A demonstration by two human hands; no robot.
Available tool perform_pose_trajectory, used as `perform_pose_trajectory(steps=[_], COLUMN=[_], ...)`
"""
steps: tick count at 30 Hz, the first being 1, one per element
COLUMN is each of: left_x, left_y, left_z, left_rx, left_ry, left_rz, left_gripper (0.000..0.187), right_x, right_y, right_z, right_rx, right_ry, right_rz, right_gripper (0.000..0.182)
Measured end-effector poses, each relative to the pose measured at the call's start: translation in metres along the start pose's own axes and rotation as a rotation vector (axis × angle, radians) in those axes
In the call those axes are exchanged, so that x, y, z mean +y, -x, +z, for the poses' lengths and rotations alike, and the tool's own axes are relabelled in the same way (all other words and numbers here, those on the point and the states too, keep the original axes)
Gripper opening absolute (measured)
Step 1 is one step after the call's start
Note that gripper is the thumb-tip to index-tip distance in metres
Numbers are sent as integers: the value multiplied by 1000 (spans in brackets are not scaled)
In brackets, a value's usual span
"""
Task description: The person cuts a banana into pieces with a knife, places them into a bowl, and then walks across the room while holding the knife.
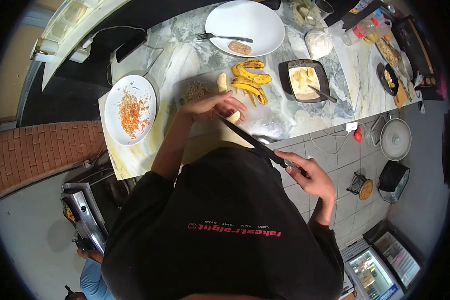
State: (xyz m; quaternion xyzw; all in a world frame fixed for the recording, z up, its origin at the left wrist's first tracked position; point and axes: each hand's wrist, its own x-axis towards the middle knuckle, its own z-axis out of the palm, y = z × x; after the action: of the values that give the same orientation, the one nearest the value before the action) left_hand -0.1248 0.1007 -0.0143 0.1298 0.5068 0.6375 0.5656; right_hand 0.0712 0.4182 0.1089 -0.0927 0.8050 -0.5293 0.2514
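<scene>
My left hand [216, 106] is over the cutting board, its fingers around a short piece of peeled banana [233, 117]. My right hand [307, 175] grips the handle of a long black knife [255, 144], whose blade reaches up to the left, its tip beside the banana piece. Another peeled banana piece [222, 83] lies just above my left hand. Yellow banana peels [251, 82] with brown spots are to its right. Thin shreds [195, 92] lie on the board to the left. A square dark bowl [284, 80] holds pale cream, sliced pieces and a utensil.
A white plate [151, 107] with orange and pale shreds is at left. Behind the board, a large white plate [245, 20] holds a fork [225, 37] and a brown patty [240, 48]. A white bag [319, 44] stands at right. Another person [96, 279] is at lower left.
</scene>
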Motion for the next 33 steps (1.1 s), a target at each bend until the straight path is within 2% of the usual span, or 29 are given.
perform_pose_trajectory(steps=[1, 2, 4, 5, 7, 11, 13, 14, 16, 17, 19, 20, 22, 25, 26, 28, 33], left_x=[-1, -6, -21, -28, -38, -45, -41, -42, -41, -44, -48, -49, -43, -44, -48, -57, -70], left_y=[-2, -5, -8, -8, -9, -8, -7, -7, -9, -11, -15, -18, -22, -29, -31, -32, -8], left_z=[1, 3, 5, 5, 7, 13, 14, 16, 20, 19, 19, 20, 33, 47, 48, 50, 55], left_rx=[-115, -117, -244, -242, -103, -3, 127, 126, 614, 616, 723, 726, 843, 905, 907, 985, 914], left_ry=[130, 131, 327, 328, 282, 370, 268, 266, 65, 67, -383, -382, -592, -762, -760, -991, -1003], left_rz=[32, 31, 180, 176, 345, 369, 460, 463, 296, 299, 423, 427, 294, 258, 258, 363, 454], left_gripper=[66, 66, 59, 59, 48, 38, 32, 32, 24, 24, 19, 19, 19, 22, 22, 30, 47], right_x=[-2, -2, 0, 1, 0, 3, 8, 9, 9, 8, 11, 15, 21, 27, 26, 18, 21], right_y=[1, 2, 2, 2, 1, 1, 4, 6, 9, 10, 9, 6, 2, -6, -7, -10, -14], right_z=[-1, -2, -1, 0, -2, -3, -2, -2, -2, -2, 4, 8, 17, 33, 35, 40, 55], right_rx=[-10, -23, -12, 3, -14, -36, -19, -6, 22, 47, 101, 161, 183, 213, 211, 177, 260], right_ry=[-30, -63, -88, -111, -119, -133, -152, -175, -221, -270, -264, -258, -200, -14, -13, 56, 47], right_rz=[6, 14, 1, -15, 35, 109, 129, 154, 208, 267, 288, 307, 324, 246, 246, 401, 308], right_gripper=[53, 53, 53, 54, 54, 56, 56, 55, 54, 53, 52, 51, 51, 49, 49, 49, 50])
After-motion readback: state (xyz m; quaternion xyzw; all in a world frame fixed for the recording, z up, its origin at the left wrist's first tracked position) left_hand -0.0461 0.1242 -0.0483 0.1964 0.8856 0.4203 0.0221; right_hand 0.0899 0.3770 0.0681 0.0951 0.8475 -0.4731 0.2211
